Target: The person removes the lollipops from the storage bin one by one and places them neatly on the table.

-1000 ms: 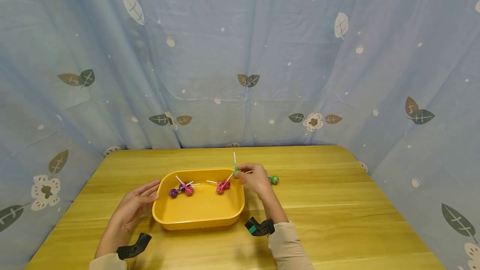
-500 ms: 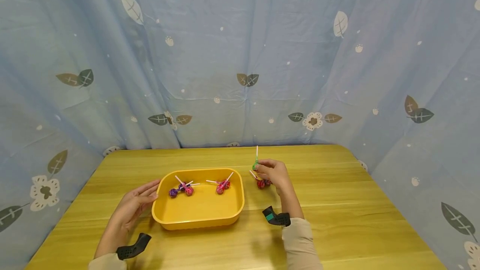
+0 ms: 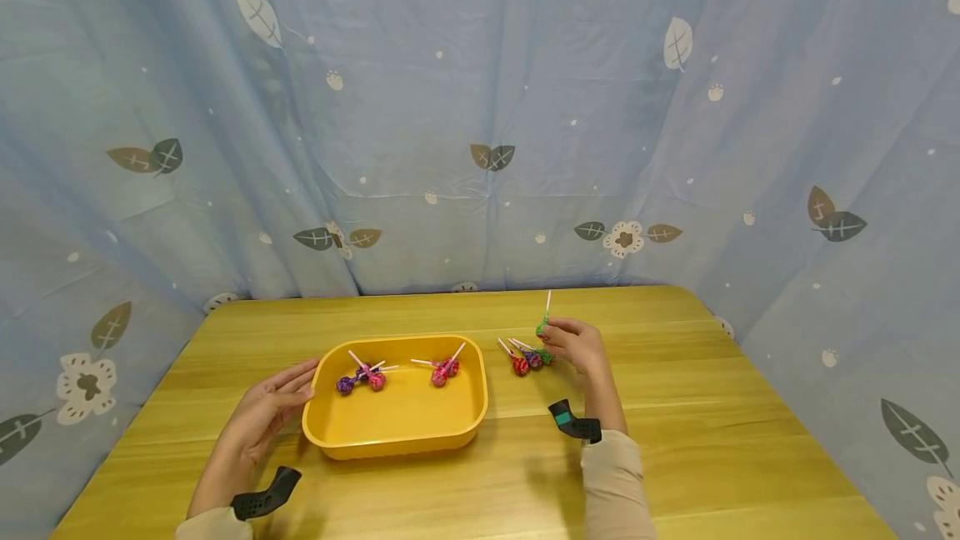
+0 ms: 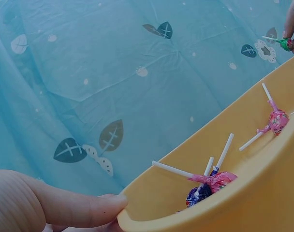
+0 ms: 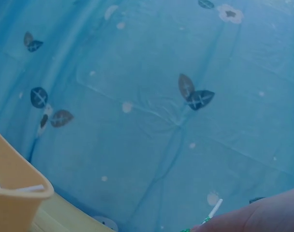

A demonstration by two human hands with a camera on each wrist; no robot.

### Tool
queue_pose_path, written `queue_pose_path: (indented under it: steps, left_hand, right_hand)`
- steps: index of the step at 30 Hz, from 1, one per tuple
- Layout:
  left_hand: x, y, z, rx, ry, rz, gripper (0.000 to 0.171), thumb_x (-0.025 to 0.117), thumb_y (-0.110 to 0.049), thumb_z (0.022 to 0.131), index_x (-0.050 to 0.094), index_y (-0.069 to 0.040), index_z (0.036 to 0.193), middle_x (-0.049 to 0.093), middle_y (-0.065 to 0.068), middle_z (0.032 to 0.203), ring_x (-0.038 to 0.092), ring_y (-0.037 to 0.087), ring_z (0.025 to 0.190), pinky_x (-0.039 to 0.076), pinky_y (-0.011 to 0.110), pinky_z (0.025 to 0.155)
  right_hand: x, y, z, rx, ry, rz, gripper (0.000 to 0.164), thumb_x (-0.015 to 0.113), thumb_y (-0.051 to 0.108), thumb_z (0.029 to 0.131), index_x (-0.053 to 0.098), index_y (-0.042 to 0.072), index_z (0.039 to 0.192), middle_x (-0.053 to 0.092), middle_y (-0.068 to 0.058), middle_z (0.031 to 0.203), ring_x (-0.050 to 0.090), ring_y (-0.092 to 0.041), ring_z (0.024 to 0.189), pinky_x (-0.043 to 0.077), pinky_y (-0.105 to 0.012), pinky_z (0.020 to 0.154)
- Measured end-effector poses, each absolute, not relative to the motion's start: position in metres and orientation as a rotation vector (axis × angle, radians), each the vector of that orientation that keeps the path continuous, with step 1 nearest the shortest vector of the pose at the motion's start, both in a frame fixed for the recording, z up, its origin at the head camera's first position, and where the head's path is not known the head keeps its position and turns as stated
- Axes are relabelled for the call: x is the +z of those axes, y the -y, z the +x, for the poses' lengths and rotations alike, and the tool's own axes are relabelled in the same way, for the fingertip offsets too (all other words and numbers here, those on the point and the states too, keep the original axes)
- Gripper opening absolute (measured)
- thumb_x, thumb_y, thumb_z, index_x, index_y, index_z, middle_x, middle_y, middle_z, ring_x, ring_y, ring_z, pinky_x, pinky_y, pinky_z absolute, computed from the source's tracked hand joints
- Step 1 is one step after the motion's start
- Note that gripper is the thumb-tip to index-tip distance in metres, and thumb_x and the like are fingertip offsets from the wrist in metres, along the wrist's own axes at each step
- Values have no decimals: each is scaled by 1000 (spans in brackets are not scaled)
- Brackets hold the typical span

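Observation:
A yellow tray [image 3: 405, 446] stands on the wooden table with several purple and pink lollipops [image 3: 377, 380] inside, sticks pointing various ways. My left hand [image 3: 258, 415] rests against its left side. In the left wrist view the straight thumb [image 4: 84, 210] touches the rim. To the right of the tray, my right hand [image 3: 579, 348] pinches a green lollipop [image 3: 542, 329], its white stick pointing up. Just below and left of these fingers, a red lollipop [image 3: 520, 366], a purple one [image 3: 533, 359] and a green one [image 3: 547, 357] lie side by side.
The wooden table [image 3: 712, 440] reaches back to a blue curtain [image 3: 420, 107] printed with leaves and flowers, which also hangs along both sides. Black straps [image 3: 576, 423] sit on both wrists, above beige sleeves.
My right hand has moved right, from the tray's right rim to beyond the lollipops on the table, carrying the green lollipop. Left hand and tray stay in place.

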State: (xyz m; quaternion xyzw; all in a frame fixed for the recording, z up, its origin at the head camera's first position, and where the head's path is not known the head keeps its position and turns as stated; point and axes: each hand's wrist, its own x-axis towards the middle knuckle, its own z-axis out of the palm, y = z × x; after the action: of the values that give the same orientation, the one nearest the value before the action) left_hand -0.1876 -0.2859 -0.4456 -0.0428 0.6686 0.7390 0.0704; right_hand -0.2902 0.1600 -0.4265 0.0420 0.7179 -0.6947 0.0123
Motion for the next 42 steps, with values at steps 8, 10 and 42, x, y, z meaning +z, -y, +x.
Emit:
queue_pose_path:
  steps: [8, 10, 42]
  left_hand:
    - [-446, 285, -188, 2245, -1992, -146, 69, 60, -4, 95, 21, 6, 150, 44, 4, 141, 59, -1, 105, 49, 27, 93]
    - [-446, 285, -189, 2250, -1987, -152, 69, 60, -4, 95, 21, 6, 150, 46, 3, 141, 59, -1, 105, 49, 27, 92]
    - [-446, 285, -188, 2226, -2006, -146, 68, 60, -6, 95, 22, 5, 151, 44, 4, 142, 59, -2, 104, 49, 27, 93]
  right_hand:
    - [-441, -175, -295, -2168, -2296, 267, 33, 62, 5, 94, 59, -9, 123, 65, -25, 108, 63, -36, 100, 49, -48, 94]
    - [-444, -176, -295, -2173, -2298, 292, 32, 62, 4, 94, 60, -10, 123, 65, -25, 107, 63, -35, 97, 50, -48, 93]
    - [-472, -176, -297, -1673, -2806, 434, 18, 69, 12, 89, 72, -5, 97, 70, -16, 85, 64, -26, 71, 53, -33, 59]
